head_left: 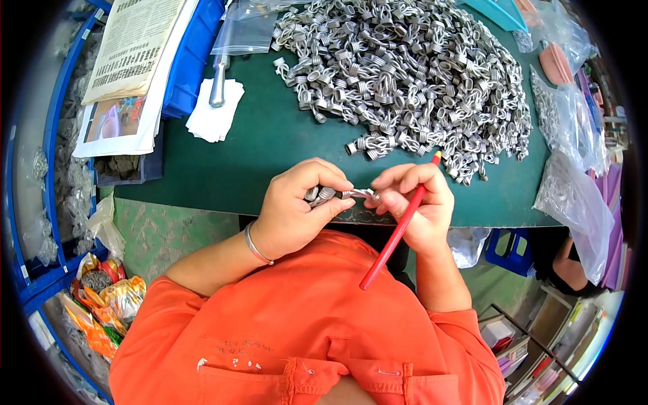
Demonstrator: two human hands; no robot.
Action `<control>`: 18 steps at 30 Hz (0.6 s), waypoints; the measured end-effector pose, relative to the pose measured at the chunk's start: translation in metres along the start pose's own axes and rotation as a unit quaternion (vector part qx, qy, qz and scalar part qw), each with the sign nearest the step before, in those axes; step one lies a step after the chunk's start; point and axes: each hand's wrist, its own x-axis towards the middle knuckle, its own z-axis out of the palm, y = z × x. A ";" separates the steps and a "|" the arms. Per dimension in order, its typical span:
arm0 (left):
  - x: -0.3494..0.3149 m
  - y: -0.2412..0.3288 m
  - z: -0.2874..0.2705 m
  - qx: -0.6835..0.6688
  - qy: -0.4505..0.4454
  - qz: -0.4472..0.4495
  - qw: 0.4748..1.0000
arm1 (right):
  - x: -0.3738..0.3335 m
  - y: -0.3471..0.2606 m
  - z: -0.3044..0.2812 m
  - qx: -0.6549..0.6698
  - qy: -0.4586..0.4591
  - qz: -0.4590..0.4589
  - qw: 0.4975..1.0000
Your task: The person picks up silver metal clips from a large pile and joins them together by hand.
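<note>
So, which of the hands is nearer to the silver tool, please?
Left: the left hand is below-right of the silver tool; the right hand is farther right.

Yellow-tipped red pen (pixel 399 229), green tabletop (pixel 223 152)

Metal pcs (pixel 405 77) piled on tbl (pixel 236 158), R of paper (pixel 214 126) w/ tool (pixel 217 88) partly atop.

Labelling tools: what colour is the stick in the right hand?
Red stick, yellow tip at its far end; head view.
</note>
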 end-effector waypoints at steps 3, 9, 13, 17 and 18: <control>0.002 -0.003 0.000 0.010 0.020 0.070 0.997 | -0.001 -0.004 0.005 0.059 0.006 0.128 0.990; 0.003 0.013 -0.003 -0.015 -0.001 -0.079 0.997 | 0.004 0.009 -0.001 -0.096 -0.047 -0.093 0.990; 0.001 0.009 -0.003 -0.024 0.014 -0.062 0.998 | 0.002 -0.002 0.002 0.043 -0.015 0.090 0.995; 0.001 0.011 -0.001 -0.031 0.034 -0.007 0.999 | 0.001 0.013 -0.005 0.060 -0.083 0.015 0.995; 0.003 0.014 -0.001 -0.013 0.025 0.042 0.999 | 0.000 0.015 -0.004 0.060 -0.084 0.016 0.995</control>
